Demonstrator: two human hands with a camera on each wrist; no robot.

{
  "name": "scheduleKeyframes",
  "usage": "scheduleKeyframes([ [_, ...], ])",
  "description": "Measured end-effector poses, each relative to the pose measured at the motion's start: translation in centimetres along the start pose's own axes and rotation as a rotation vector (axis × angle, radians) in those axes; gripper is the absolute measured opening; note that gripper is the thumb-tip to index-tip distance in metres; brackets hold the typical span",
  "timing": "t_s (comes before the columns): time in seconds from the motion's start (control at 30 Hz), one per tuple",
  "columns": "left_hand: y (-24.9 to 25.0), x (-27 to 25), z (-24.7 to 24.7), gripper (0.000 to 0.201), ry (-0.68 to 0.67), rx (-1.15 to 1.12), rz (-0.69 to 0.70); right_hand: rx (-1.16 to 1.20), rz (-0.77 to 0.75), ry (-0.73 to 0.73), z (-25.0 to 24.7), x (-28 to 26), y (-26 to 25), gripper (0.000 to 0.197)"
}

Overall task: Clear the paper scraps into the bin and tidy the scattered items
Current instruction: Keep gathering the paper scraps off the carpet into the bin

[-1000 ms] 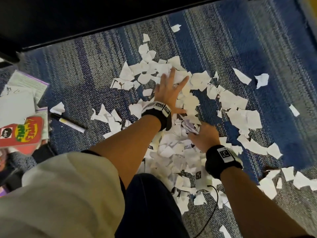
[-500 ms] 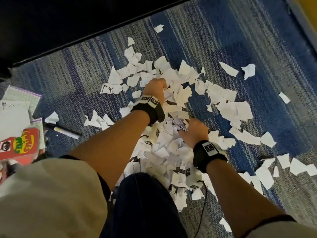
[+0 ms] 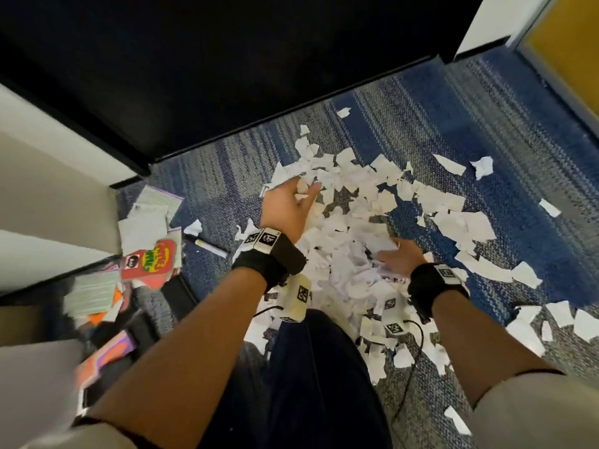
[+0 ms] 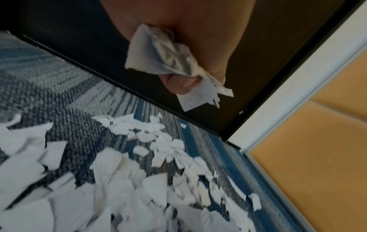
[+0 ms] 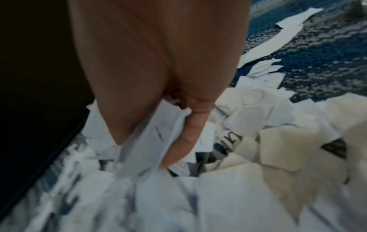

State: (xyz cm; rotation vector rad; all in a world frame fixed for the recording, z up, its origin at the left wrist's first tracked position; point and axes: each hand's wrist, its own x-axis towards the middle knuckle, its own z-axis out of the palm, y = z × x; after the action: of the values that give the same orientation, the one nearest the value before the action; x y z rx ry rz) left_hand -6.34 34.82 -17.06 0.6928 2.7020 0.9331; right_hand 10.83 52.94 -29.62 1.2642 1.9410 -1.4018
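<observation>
Task at an early stage. Nearest, the right hand (image 3: 400, 258) lies with fingers extended in the heaped paper scraps (image 3: 350, 241) on the carpet (image 3: 505, 202). Beyond, the left hand (image 3: 288, 205) clutches crumpled scraps. Loose booklets (image 3: 150, 260) remain scattered at left. No bin visible.
</observation>
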Motion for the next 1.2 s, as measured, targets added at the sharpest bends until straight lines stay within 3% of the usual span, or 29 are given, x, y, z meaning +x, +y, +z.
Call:
scheduleKeyframes([
  [0.17, 0.5, -2.8, -6.4, 0.051, 0.180, -0.098, -0.040, 0.499, -0.125, -0.026, -0.1, -6.7, -5.9, 0.044],
  [0.27, 0.2, -4.8, -10.3, 0.052, 0.296, -0.186, -0.022, 0.533, -0.276, -0.018, 0.5, -11.4, -11.0, 0.035],
  [0.4, -0.9, -7.9, -16.6, 0.040, 0.432, -0.313, 0.009, 0.519, -0.441, -0.111, 3.3, -17.7, -17.5, 0.069],
  [0.5, -2.6, -10.4, -21.6, 0.038, 0.499, -0.381, 0.001, 0.476, -0.532, -0.197, 6.7, -21.7, -21.6, 0.053],
  [0.57, -4.8, -12.6, -25.6, 0.036, 0.569, -0.410, -0.019, 0.409, -0.590, -0.230, 10.1, -24.4, -24.2, 0.021],
  [0.6, -6.3, -13.9, -27.8, 0.035, 0.608, -0.417, -0.038, 0.375, -0.633, -0.255, 12.2, -25.6, -25.7, 0.017],
  [0.77, -14.8, -20.5, -37.5, 0.038, 0.828, -0.477, -0.148, 0.229, -0.813, -0.405, 23.5, -31.7, -32.0, 0.030],
  [0.93, -23.8, -28.4, -44.6, 0.034, 1.008, -0.479, -0.286, 0.103, -0.855, -0.543, 35.9, -36.7, -36.7, 0.032],
  [1.2, -33.9, -34.1, -46.4, 0.018, 1.158, -0.549, -0.457, -0.133, -0.866, -0.679, 52.1, -40.8, -39.4, 0.026],
])
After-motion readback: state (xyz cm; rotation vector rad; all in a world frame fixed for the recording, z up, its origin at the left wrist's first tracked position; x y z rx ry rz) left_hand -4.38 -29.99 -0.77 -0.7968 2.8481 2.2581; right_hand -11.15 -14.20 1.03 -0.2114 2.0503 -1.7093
